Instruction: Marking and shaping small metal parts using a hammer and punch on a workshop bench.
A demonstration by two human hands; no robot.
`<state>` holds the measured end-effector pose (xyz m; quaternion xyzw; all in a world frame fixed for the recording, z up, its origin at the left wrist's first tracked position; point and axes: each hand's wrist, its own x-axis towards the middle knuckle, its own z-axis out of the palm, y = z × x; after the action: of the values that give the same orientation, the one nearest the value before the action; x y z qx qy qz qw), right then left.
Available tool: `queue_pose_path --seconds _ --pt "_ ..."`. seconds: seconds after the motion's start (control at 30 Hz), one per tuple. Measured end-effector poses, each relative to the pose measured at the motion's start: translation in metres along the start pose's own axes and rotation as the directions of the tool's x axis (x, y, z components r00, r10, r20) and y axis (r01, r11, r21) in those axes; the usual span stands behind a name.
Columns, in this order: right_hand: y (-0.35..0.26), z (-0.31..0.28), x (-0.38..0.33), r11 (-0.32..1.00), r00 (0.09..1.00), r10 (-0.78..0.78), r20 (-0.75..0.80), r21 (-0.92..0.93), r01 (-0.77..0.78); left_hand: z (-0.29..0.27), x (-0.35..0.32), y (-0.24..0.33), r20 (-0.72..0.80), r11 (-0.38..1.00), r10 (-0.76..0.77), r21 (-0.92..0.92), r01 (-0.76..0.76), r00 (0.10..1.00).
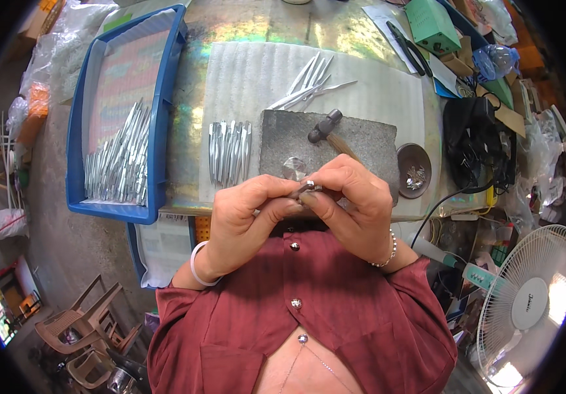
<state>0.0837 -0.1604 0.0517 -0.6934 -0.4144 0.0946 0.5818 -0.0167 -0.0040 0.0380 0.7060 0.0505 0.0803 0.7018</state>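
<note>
My left hand and my right hand meet at the table's front edge. Thumbs and forefingers of both are pinched on one small, shiny metal piece, mostly covered by the fingers. Just beyond them lies a grey stone slab. A hammer rests on it, its wooden handle running toward my right hand. By my fingertips on the slab is a round, clear or silvery object. Left of the slab, slim silver metal pieces lie in a row. To its right sits a dark dish of small metal pins.
White foam sheeting covers the table, with several loose silver pieces beyond the slab. A blue tray of similar pieces stands left. Black-handled pliers and a green box are far right; a fan stands near right.
</note>
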Motion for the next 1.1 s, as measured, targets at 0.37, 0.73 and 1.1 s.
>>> queue_pose_path --seconds 0.37,0.73,1.1 --pt "-0.001 0.001 -0.005 0.998 0.999 -0.029 -0.041 0.048 0.031 0.004 0.0 -0.006 0.038 0.996 0.088 -0.023 -0.087 0.995" --pt "-0.001 0.001 -0.002 0.998 0.995 -0.066 -0.072 0.002 0.067 0.008 -0.001 -0.01 0.003 0.996 0.082 -0.037 -0.081 0.997" --pt "0.018 0.002 0.001 0.671 0.827 0.526 0.199 0.5 -0.548 0.002 0.01 -0.009 0.136 0.963 -0.228 -0.118 0.244 0.964"
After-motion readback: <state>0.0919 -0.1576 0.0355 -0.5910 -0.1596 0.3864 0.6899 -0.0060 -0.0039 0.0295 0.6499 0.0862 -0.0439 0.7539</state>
